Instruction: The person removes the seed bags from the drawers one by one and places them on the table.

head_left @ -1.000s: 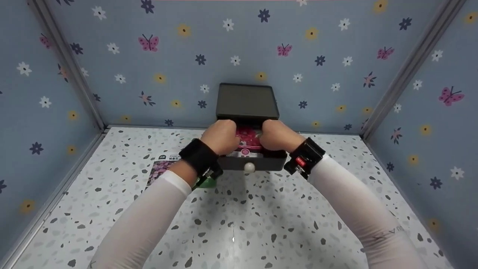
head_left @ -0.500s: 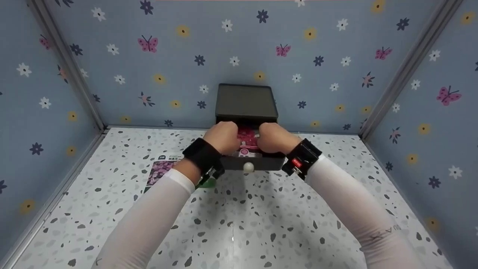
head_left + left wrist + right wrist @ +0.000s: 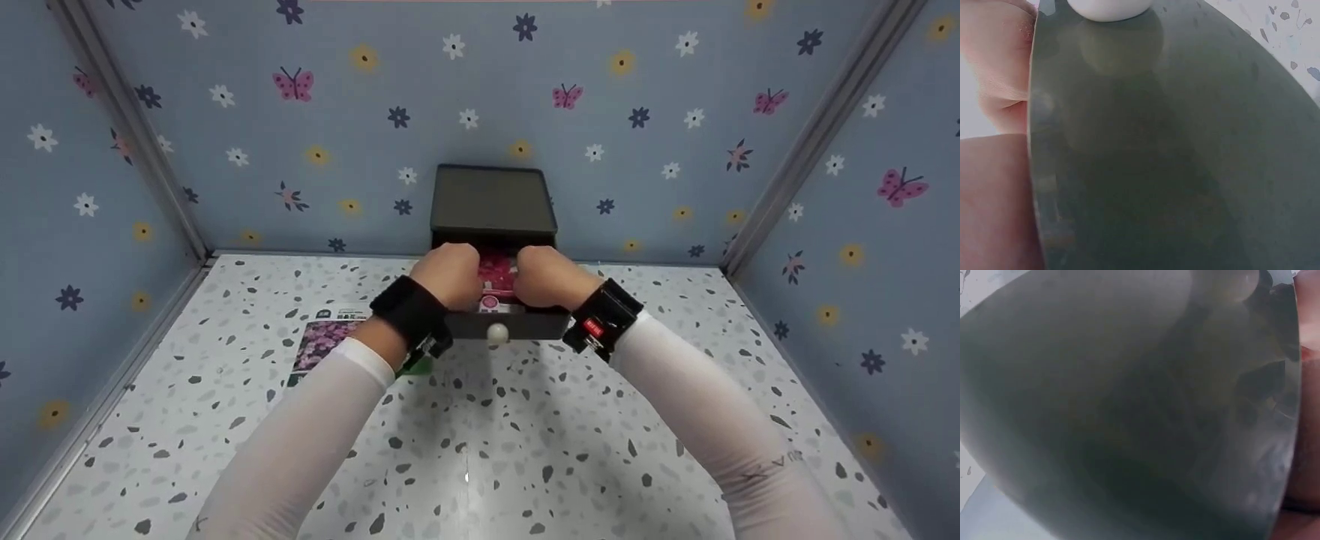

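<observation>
A dark grey drawer (image 3: 517, 327) with a round white knob (image 3: 497, 334) stands pulled out from its box (image 3: 493, 196) against the back wall. Between my hands, over the drawer, lies a pink-red packet (image 3: 496, 271) printed with flowers. My left hand (image 3: 450, 276), fingers curled, grips its left side. My right hand (image 3: 551, 277) grips the right side the same way. Fingertips are hidden below the knuckles in the head view. Both wrist views are mostly filled by the drawer front (image 3: 1157, 157), with the hands seen only at the edge behind it.
A flower-printed packet (image 3: 326, 345) with purple blossoms lies on the speckled white tabletop (image 3: 525, 450), partly under my left forearm. Blue patterned walls (image 3: 337, 135) close in the back and both sides.
Both hands have come slightly closer together over the drawer, still gripping the pink-red packet. The view has shifted a little; box and drawer look unchanged.
</observation>
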`<state>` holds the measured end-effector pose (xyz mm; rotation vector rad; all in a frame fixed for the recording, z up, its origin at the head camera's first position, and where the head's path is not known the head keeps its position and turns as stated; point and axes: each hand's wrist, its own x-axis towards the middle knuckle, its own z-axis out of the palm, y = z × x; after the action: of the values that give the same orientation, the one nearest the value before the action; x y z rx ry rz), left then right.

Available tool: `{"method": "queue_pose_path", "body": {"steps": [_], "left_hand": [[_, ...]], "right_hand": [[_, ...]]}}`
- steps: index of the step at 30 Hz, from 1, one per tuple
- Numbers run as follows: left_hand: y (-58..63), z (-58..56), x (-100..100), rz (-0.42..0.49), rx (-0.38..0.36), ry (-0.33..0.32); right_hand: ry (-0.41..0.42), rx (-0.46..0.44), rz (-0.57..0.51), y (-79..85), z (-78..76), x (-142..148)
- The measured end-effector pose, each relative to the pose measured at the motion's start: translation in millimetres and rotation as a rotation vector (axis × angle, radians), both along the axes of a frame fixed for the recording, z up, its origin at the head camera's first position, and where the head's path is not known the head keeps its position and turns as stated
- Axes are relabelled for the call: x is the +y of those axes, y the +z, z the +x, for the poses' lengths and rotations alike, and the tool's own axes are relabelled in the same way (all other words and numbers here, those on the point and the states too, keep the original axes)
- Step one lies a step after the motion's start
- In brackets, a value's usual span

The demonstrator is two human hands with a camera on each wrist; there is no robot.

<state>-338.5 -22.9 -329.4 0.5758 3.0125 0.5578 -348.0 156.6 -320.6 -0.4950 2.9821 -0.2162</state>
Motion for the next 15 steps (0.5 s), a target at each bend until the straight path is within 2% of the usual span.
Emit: {"method": "queue_pose_path", "body": {"steps": [7, 15], "left_hand": [[0.9, -0.8, -2.0, 0.015, -0.021, -0.003], [2.7, 1.8, -4.5, 0.058, 0.014, 0.002]], "right_hand": [[-0.005, -0.008, -0.048, 1.4, -1.4, 1.2], [-0.057, -0.008, -0.150, 4.1, -4.8, 3.7]]}}
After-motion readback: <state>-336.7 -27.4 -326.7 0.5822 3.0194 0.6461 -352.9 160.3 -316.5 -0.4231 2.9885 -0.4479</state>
